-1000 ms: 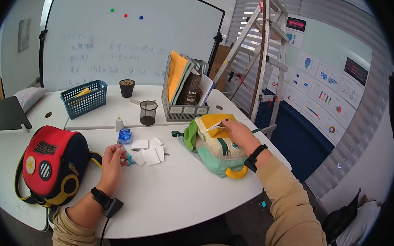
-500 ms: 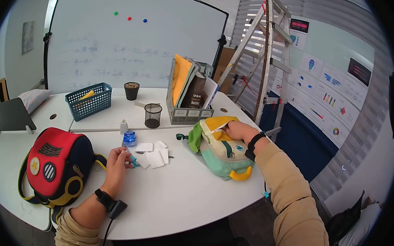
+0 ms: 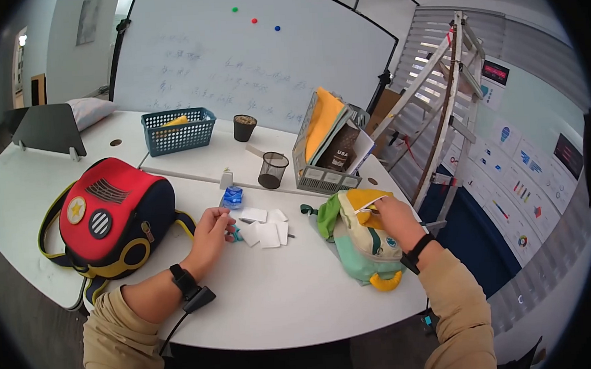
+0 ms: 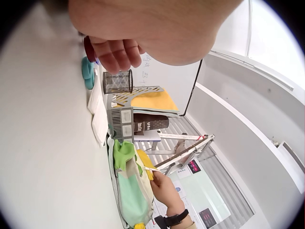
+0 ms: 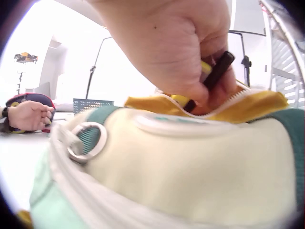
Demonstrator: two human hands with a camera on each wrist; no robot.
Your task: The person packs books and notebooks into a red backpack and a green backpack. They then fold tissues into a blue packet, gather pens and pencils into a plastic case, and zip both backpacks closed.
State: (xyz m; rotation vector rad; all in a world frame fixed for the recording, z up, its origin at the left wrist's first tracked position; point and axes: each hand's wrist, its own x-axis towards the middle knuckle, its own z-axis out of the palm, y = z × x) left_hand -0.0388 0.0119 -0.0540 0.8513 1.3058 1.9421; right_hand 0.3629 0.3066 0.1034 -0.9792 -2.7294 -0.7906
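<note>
Tan sleeves of plain fabric were worn on both sides and were gathered into soft creases. The left sleeve (image 3: 119,337) was pushed up in bunched folds, and much of the left forearm (image 3: 152,297) was left uncovered; the right sleeve (image 3: 456,303) was worn nearer to the wrist. The left hand (image 3: 210,231) and the right hand (image 3: 395,217) were bare. On the left, a black strap (image 3: 181,278) was fastened, to which a boxy black housing (image 3: 200,300) was fixed; a thin black cable (image 3: 172,333) was seen below it. On the right, a similar black band (image 3: 419,250) was worn.
</note>
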